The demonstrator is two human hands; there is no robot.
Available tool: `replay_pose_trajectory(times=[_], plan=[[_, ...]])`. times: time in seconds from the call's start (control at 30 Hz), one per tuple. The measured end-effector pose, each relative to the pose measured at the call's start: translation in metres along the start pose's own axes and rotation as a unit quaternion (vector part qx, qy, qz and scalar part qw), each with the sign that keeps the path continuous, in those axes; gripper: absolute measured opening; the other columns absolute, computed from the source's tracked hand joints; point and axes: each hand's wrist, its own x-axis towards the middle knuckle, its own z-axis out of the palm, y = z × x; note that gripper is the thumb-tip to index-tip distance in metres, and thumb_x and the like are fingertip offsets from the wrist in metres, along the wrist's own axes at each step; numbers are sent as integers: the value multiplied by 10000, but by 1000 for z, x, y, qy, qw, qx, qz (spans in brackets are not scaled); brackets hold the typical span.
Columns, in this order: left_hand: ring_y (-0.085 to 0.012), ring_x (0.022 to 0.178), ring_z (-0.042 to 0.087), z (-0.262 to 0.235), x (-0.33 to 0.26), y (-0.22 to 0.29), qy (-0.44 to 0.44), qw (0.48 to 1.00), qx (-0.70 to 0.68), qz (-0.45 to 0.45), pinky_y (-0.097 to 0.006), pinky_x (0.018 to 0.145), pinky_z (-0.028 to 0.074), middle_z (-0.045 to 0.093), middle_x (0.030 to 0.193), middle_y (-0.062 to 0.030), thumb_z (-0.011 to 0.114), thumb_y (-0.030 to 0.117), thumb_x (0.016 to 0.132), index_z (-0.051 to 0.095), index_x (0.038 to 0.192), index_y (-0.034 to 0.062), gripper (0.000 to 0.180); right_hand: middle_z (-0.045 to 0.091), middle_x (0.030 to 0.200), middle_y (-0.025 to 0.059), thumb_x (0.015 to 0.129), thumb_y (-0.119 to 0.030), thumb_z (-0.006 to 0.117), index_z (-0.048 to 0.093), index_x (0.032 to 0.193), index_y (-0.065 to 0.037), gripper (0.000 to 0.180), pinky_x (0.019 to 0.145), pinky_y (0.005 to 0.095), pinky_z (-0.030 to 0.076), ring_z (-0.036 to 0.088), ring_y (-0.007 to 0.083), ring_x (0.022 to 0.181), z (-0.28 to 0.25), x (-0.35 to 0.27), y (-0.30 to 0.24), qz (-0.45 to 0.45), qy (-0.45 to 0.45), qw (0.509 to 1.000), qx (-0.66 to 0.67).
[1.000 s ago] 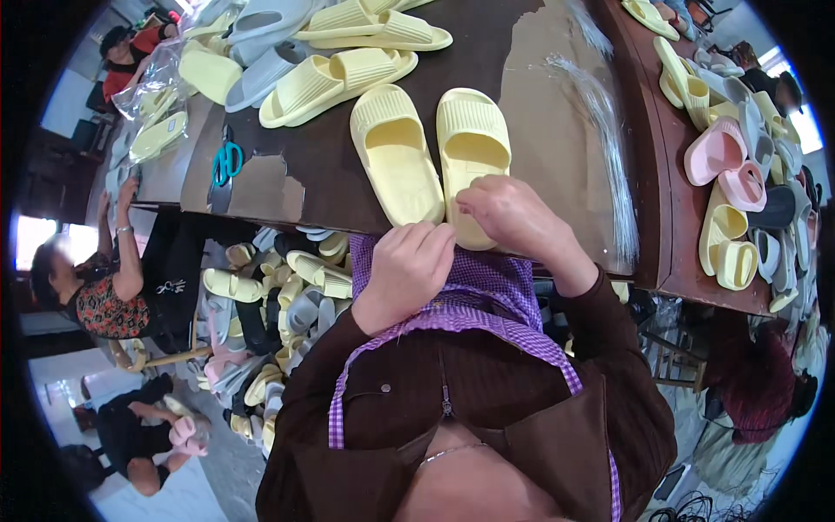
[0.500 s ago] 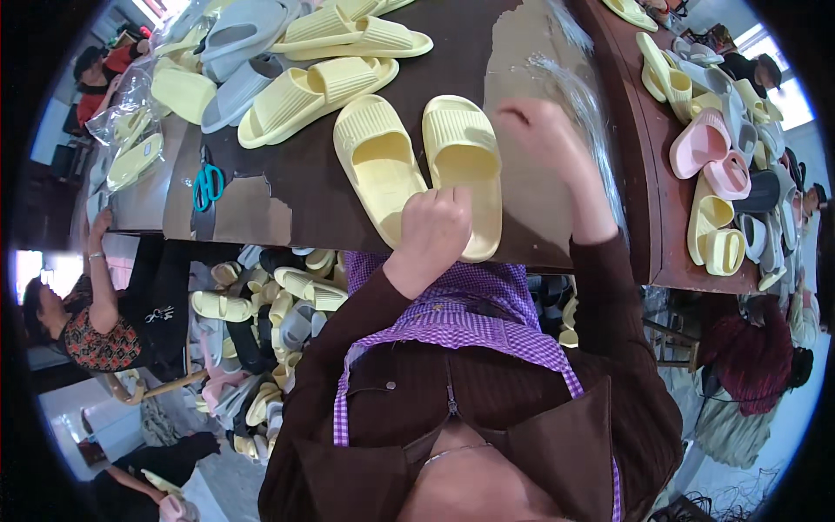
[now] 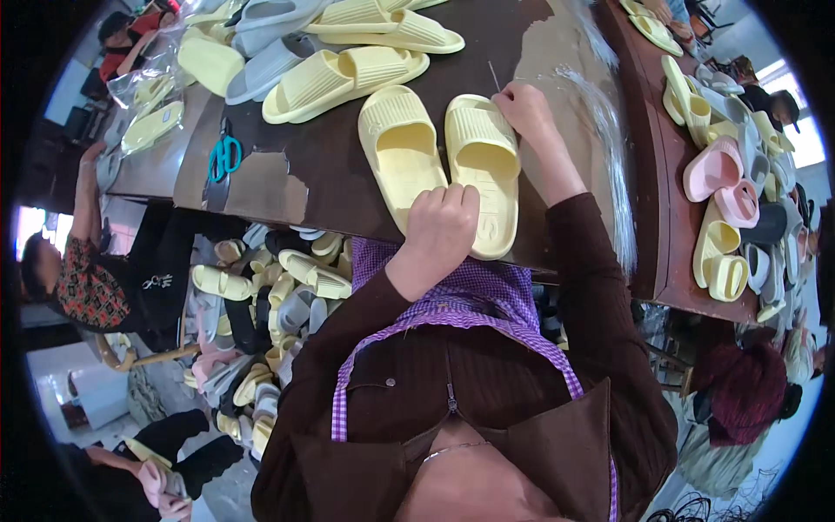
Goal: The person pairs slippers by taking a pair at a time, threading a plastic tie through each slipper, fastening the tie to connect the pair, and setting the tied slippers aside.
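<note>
A pair of pale yellow slippers, the left slipper (image 3: 402,139) and the right slipper (image 3: 487,174), lies with toes pointing away from me at the table's near edge. My left hand (image 3: 435,230) is closed over their inner edges at the heel end; its fingertips are hidden. Beside the right slipper's strap, the closed fingers of my right hand (image 3: 524,113) pinch a thin strand (image 3: 493,76) that sticks up past them. Just beyond the pair lies another yellow slipper (image 3: 344,80) on its side.
Teal-handled scissors (image 3: 224,159) lie to the left. A bundle of clear strands (image 3: 600,122) runs along the table's right side. More yellow and grey slippers pile at the back left. A second table (image 3: 648,200) on the right holds slippers; other people work around.
My right hand has come down and left to the right slipper's strap, and the thin strand now shows in its fingers. My left hand stays at the heels. The whole view has shifted slightly.
</note>
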Motion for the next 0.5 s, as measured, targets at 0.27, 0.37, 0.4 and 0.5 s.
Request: replay_pose_trajectory(times=[0.27,0.37,0.4,0.5], plan=[[-213,584,521,-39,-23,-10,4,999,27,-18,-320,554,419,474,618,-68,540,56,674,473,685,64,68,641,829,178,804,-234,579,641,859,-21,229,713,414,470,609,339,803,-3,-19,-33,-45,24,999,-11],[-218,575,517,-42,-28,-11,13,999,28,-28,-323,555,420,472,616,-69,533,49,682,473,688,62,62,640,830,176,812,-233,568,637,864,-22,228,711,414,468,608,339,802,1,-21,-36,-56,16,998,-17],[-220,586,520,-39,-28,-13,8,999,31,-31,-326,563,423,474,621,-69,531,46,685,478,695,59,56,641,832,176,815,-236,564,636,869,-22,232,711,414,467,608,339,803,1,-22,-36,-59,16,998,-17],[-225,607,525,-26,-23,-26,2,998,39,-40,-330,578,427,479,630,-70,528,41,691,488,707,55,45,640,834,179,820,-234,559,634,876,-21,233,710,413,468,609,342,803,1,-23,-33,-60,19,998,-7]])
